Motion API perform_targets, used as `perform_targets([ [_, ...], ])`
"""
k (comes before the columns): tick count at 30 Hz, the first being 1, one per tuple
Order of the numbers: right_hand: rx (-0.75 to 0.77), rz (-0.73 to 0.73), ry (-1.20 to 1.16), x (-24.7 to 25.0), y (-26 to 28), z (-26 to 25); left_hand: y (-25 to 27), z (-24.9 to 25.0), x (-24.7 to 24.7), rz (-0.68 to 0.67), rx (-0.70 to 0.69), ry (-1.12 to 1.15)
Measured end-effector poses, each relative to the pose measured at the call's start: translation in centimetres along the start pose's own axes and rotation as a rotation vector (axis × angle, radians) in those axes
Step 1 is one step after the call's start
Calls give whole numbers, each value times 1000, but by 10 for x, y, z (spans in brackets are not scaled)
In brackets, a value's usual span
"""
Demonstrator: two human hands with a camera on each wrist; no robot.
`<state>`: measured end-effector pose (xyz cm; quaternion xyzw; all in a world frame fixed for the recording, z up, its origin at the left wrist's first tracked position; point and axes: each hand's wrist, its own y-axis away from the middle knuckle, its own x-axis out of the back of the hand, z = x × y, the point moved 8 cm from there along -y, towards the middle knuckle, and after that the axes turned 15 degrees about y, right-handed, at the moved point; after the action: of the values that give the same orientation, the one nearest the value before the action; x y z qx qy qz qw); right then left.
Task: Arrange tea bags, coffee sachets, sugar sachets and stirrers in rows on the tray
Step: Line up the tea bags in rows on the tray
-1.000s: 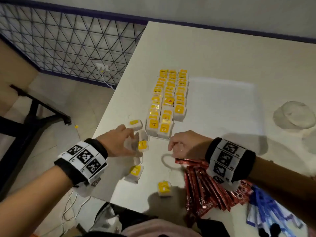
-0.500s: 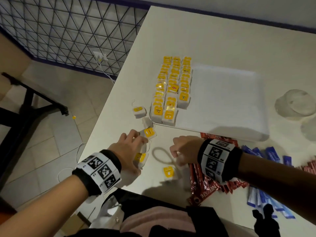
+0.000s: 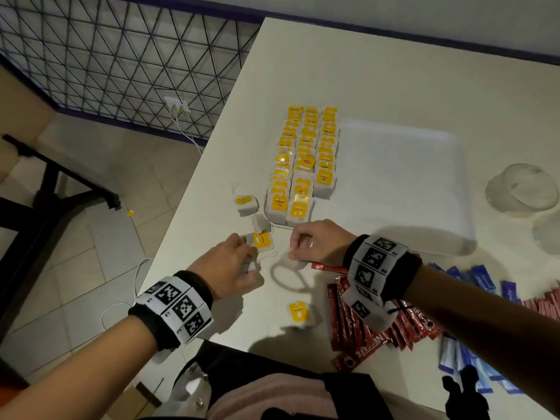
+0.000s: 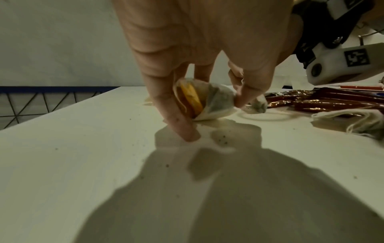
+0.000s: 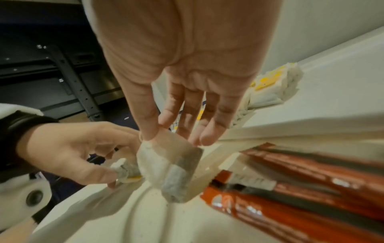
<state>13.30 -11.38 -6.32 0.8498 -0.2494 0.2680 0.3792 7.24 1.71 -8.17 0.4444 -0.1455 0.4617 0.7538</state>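
Gripping a crumpled tea bag with a yellow tag (image 4: 204, 102) between thumb and fingers, the left hand (image 3: 225, 268) hovers low over the white table (image 3: 394, 80), one finger touching the surface. Just beyond its fingertips lie loose tea bags (image 3: 263, 240), and another (image 3: 298, 312) sits on the table between the two wrists, nearer the person. To the right, the right hand (image 3: 319, 242) pinches a second tea bag (image 5: 170, 169) by its top edge between thumb and forefinger, so it dangles above the table, the other fingers relaxed. Beyond that hand, three rows of yellow-tagged tea bags (image 3: 306, 159) fill the left part of the white tray (image 3: 403, 177). Under and right of the right wrist lie red coffee sachets (image 3: 363, 338) and blue sachets (image 3: 472, 368), off the tray.
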Motion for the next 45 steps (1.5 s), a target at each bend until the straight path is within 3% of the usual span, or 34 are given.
perform_targets([
  [3, -40, 47, -107, 4, -5, 4, -2, -3, 5, 31, 37, 81],
  [7, -78, 86, -242, 7, -10, 7, 3, -10, 17, 70, 116, 411],
  [12, -103, 139, -333, 17, -7, 3, 10, -6, 42, 128, 131, 579],
  [16, -87, 189, -444, 28, -4, -9, 9, 7, 60, 148, 140, 901],
  [18, -79, 218, -522, 34, -5, -16, 3, 14, 59, 157, 163, 960],
  [21, -97, 289, -589, 46, -4, -21, -10, 31, 60, 191, 107, 958],
  [24, -126, 370, -572, 57, 0, -21, -18, 51, 71, 266, -35, 749],
  [27, -126, 435, -512, 69, 7, -22, -26, 74, 76, 254, -143, 608],
  [33, -163, 544, -439, 99, 28, -8, -50, 86, 88, 165, -197, 736],
  [39, -166, 483, -363, 106, 33, -5, -54, 95, 95, 16, -274, 787],
  [45, -192, 465, -377, 97, 27, -7, -60, 97, 98, -2, -317, 752],
])
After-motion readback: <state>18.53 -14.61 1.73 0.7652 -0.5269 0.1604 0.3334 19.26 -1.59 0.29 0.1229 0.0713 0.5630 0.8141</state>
